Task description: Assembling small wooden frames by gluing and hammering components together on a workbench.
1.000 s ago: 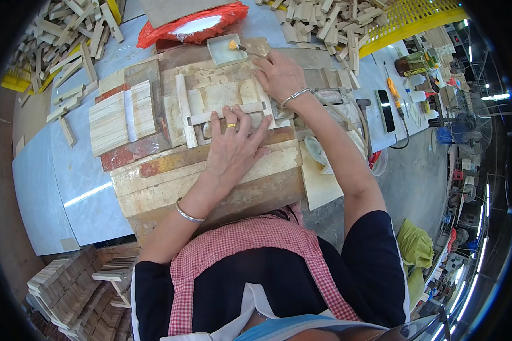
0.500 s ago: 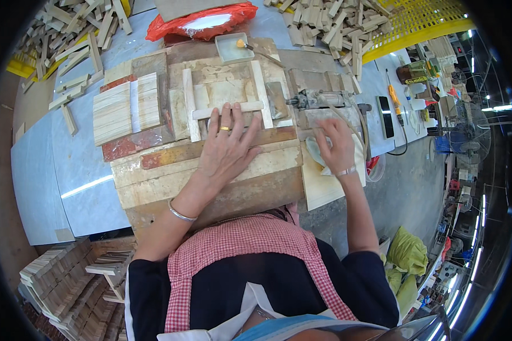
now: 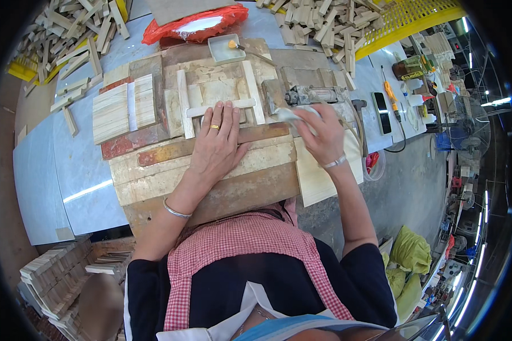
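Observation:
An H-shaped wooden frame of two pale uprights and a crossbar lies on the worn wooden work board. My left hand lies flat, fingers stretched, its fingertips over the frame's crossbar. To the right, my right hand grips a pale, bunched cloth, whose end is smeared by motion. The cloth is near the frame's right upright but apart from it. Just beyond that hand, a metal air cylinder is fixed to the board.
Light wooden panels lie left of the frame. At the back are a shallow glue tray with a brush, a red plastic bag and piles of wood strips. A phone and a screwdriver lie right.
My right hand has lifted the cloth from the board's right side and moved it up and left, toward the frame. My left hand stays on the crossbar. The view has shifted slightly.

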Available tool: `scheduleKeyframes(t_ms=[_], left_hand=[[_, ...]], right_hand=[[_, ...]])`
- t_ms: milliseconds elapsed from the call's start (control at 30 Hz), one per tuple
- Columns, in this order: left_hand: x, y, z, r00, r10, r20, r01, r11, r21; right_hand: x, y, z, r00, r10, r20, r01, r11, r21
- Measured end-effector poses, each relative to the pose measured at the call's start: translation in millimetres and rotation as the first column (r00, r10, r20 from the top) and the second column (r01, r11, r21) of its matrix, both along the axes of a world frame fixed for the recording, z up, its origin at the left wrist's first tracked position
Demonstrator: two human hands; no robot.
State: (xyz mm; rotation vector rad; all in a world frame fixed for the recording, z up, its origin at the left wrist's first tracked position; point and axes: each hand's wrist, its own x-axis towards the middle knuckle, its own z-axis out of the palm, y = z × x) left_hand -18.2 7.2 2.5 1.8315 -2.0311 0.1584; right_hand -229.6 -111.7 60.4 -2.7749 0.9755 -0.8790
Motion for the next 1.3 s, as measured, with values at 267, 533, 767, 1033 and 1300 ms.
scheduleKeyframes(t_ms=[267, 533, 767, 1033, 1300], left_hand=[[2, 0, -2, 0.998, 0.000, -0.058, 0.001, 1.000, 0.014], [1, 5, -15, 0.996, -0.023, -0.091, 0.019, 0.999, -0.047], [3, 2, -11, 0.995, -0.021, -0.099, 0.021, 1.000, -0.005], [7, 1, 0, 0.993, -0.024, -0.115, 0.021, 1.000, -0.021], [26, -33, 16, 0.992, 0.014, -0.125, -0.018, 0.999, -0.030]], right_hand=[[86, -41, -24, 0.967, 0.091, -0.240, -0.124, 0.984, -0.127], [171, -1, -4, 0.851, 0.477, -0.219, -0.474, 0.878, 0.069], [192, -21, -26, 0.890, 0.378, -0.255, -0.408, 0.910, -0.077], [66, -26, -12, 0.934, 0.129, -0.334, -0.162, 0.984, -0.070], [-21, 6, 6, 0.966, 0.149, -0.214, -0.087, 0.958, 0.274]])
